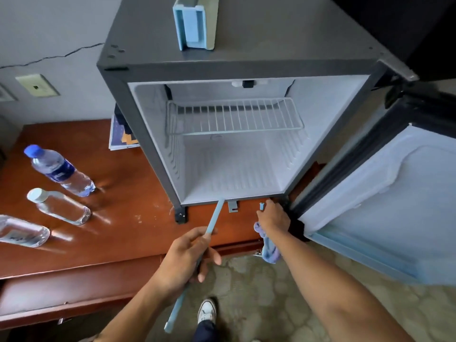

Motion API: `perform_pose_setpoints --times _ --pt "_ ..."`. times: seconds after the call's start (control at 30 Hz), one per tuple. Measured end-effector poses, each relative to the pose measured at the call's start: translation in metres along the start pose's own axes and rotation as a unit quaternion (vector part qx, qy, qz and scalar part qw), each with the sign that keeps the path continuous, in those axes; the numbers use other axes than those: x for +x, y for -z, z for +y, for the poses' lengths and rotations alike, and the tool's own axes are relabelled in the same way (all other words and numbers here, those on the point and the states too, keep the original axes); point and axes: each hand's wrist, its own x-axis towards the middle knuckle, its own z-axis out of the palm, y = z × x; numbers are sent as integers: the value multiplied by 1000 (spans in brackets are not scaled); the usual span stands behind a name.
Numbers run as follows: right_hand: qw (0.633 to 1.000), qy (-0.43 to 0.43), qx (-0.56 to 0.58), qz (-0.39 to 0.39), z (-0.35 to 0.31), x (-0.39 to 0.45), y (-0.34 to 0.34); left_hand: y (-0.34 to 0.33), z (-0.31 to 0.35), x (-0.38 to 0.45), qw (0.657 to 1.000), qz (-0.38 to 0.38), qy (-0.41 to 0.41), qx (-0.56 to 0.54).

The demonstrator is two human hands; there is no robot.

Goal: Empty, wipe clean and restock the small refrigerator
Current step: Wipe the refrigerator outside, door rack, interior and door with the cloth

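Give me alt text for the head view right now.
An open, emptied mini fridge sits on a wooden desk; the left hand grips a pale blue rail, the right hand holds a cloth. Three water bottles stand left.

The refrigerator (237,58) was dark grey outside and white inside, with a white wire shelf (234,117) in it. On top of the refrigerator lay a pale blue tray (192,23). Left of the refrigerator, the reddish-brown table (118,218) bore clear bottles, one (59,170) with a blue cap and blue label, another (58,206) with a white cap. Below the refrigerator, the rod (214,215) was pale blue, the cloth (269,245) lavender, and the carpet (259,287) a mottled grey-green.
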Motion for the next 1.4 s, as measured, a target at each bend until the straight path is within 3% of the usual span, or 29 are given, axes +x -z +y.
perform_pose_setpoints --times 0.17,0.33,0.4,0.47,0.53,0.67,0.77,0.87,1.07,1.23,1.4 --pt "997 33 -37 57 0 11 -20 10 -3 10 1000 -9 -10 10" --pt "997 19 -32 62 3 -2 -20 13 -1 10 999 -21 -38 19" --pt "998 -6 12 54 6 -12 -17 15 1 7 998 -27 -58 21" --pt "990 -26 137 37 5 -27 -9 17 6 1 996 -37 -82 21" --pt "959 -18 283 24 0 -49 9 19 10 -6 992 -48 -112 16" --pt "858 66 509 -28 -21 -116 75 23 18 -18 983 -71 -167 9" --pt "793 117 595 -61 -37 -162 132 25 26 -27 977 -83 -195 11" --pt "764 168 618 -75 -48 -194 175 25 33 -37 970 -90 -224 18" --pt "750 232 614 -78 -64 -233 218 24 43 -54 966 -78 -246 16" --pt "778 277 564 -14 -71 -253 229 26 46 -66 964 -69 -256 30" --pt "793 298 531 1 -77 -258 229 26 45 -74 964 -55 -258 23"
